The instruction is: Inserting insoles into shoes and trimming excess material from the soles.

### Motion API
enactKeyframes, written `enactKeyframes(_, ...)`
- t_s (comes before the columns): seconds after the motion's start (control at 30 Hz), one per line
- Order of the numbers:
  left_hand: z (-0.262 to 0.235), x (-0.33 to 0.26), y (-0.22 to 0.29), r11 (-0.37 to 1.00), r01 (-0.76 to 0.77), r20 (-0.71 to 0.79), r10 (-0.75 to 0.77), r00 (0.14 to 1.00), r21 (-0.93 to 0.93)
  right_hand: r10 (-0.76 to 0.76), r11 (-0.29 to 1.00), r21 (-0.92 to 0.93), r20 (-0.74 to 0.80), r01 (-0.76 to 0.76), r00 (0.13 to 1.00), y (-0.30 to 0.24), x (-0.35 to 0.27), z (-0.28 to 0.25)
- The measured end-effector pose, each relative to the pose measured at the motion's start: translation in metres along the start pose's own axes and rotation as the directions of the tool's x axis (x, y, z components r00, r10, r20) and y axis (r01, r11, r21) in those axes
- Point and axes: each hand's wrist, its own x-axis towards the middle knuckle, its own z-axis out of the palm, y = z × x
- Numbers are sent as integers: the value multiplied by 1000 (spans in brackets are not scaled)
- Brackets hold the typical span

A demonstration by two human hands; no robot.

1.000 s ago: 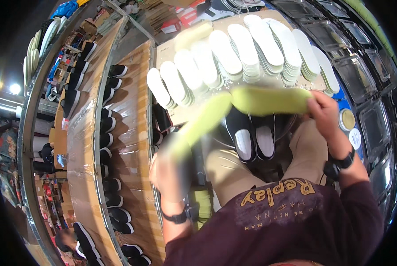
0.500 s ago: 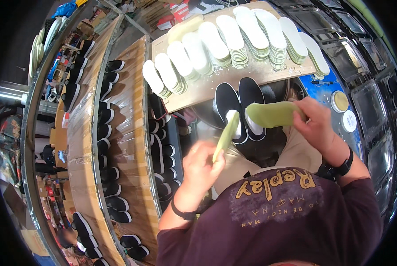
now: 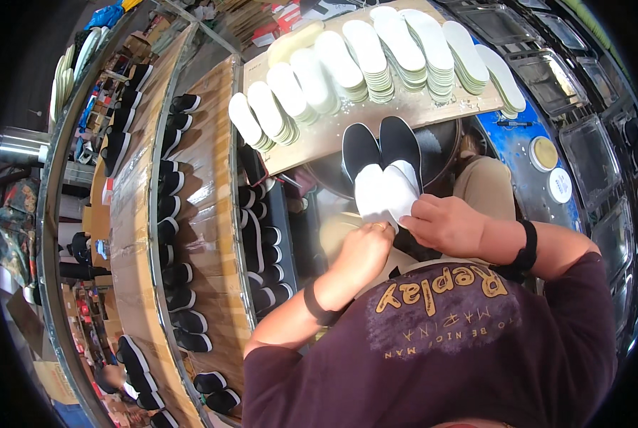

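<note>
Two black slip-on shoes, the left one [image 3: 361, 151] and the right one [image 3: 400, 146], lie side by side in front of me with toes pointing away. My left hand [image 3: 365, 251] pinches the heel end of a white-topped insole [image 3: 373, 194], which lies over the left shoe's opening. Fingers of my right hand [image 3: 444, 225] are closed on the heel end of a second insole [image 3: 403, 201], angled over the right shoe's opening. Both hands almost touch. How far the insoles' front ends reach inside the shoes is hidden.
Beyond the shoes, a wooden board [image 3: 283, 158] bears a row of insole stacks [image 3: 367, 53]. To the right, a blue surface [image 3: 510, 146] holds a marker [image 3: 513, 124] and two round lids or tins [image 3: 543, 153]. Shelves [image 3: 203, 178] with black shoes stand at left.
Both hands came inward and the insoles turned from green side showing to white side up. Their front ends now meet the shoe openings.
</note>
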Motion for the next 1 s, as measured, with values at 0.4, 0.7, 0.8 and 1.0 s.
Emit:
enactKeyframes(0.4,-20,16,-2,943,-43,-157,-10,988,-330,245,970,-2,4,-245,970,11,-10,16)
enactKeyframes(0.7,3,29,-38,965,7,-44,-19,999,-264,132,985,-135,159,-111,978,9,-9,39)
enactKeyframes(0.8,-5,33,-50,979,104,2,-105,994,-173,254,962,-123,91,-242,963,10,-12,35)
enactKeyframes(1.0,0,34,-76,918,187,82,-169,982,-350,285,945,-224,208,-238,936,25,-13,52)
